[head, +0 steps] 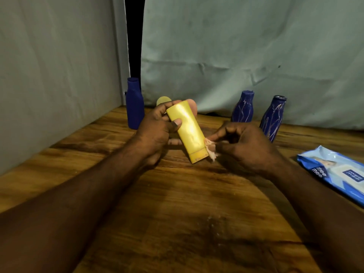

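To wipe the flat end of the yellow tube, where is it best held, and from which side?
Grip the yellow tube round its thick upper half, coming from the left, as the left hand does. The tube tilts with its flat sealed end down and right, where the right hand pinches a wipe scrap at it; that end should stay free.
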